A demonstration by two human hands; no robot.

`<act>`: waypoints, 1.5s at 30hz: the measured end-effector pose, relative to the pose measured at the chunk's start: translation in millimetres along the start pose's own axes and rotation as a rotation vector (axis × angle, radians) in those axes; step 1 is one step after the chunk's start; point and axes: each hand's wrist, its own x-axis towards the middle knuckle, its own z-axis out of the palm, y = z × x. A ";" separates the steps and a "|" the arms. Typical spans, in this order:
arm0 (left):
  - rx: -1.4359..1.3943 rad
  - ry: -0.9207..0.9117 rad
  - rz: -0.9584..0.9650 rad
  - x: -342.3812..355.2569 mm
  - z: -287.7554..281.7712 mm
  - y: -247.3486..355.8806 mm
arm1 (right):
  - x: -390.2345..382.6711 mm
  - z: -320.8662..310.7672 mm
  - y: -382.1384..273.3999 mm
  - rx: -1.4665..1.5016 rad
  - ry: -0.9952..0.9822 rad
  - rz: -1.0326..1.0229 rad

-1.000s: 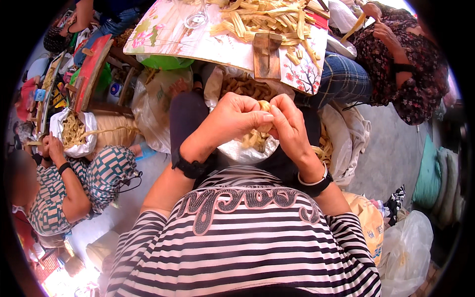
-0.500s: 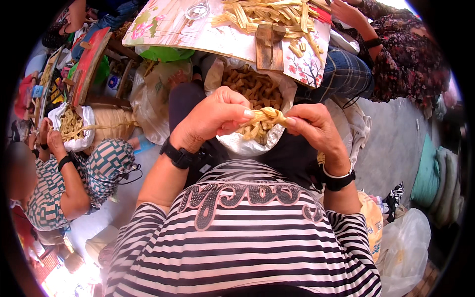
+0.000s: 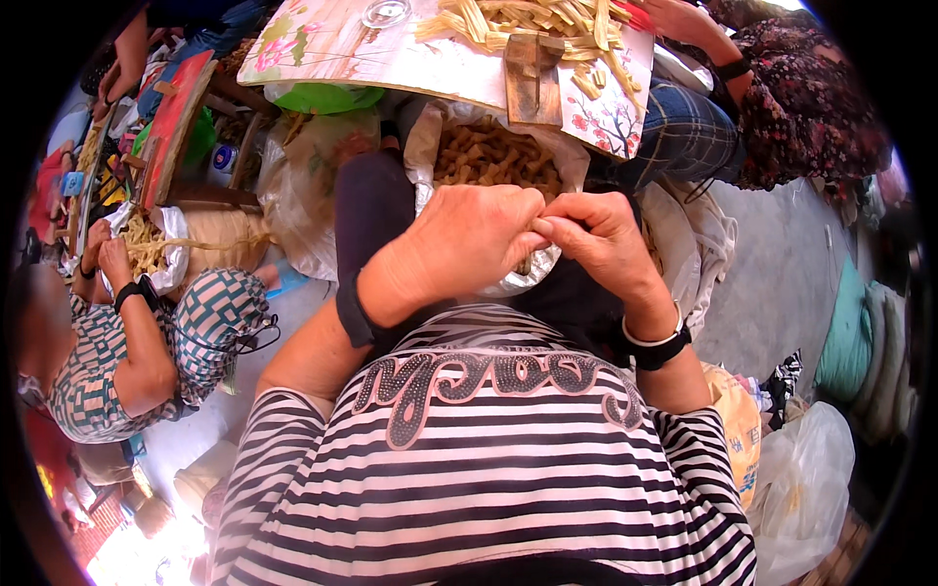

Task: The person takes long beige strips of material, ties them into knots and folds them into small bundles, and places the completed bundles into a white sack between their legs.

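Observation:
My left hand (image 3: 469,239) and my right hand (image 3: 608,242) meet in front of my lap, fingers closed and pinching. Between them is a yellowish strip, almost entirely covered by my fingers; only a small bit of it (image 3: 526,264) peeks out underneath. Just beyond my hands, between my knees, stands a white sack (image 3: 422,161) with its mouth spread wide. Many brown knotted pieces (image 3: 493,156) fill it.
A low flowered table (image 3: 342,63) lies ahead, bearing a pile of yellow strips (image 3: 532,20), a wooden block tool (image 3: 532,83) and a glass dish (image 3: 386,13). One co-worker (image 3: 107,361) sits at left, another (image 3: 806,107) at far right. Plastic bags (image 3: 806,479) lie at lower right.
Half a second ago the knotted yellow strip showed between my parted hands. My hands have come together, the left turning over so its back hides the strip.

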 end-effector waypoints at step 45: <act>-1.596 0.919 -0.134 40.7 -31.8 -6.3 | 26.8 17.2 -30.1 -0.428 0.189 -0.232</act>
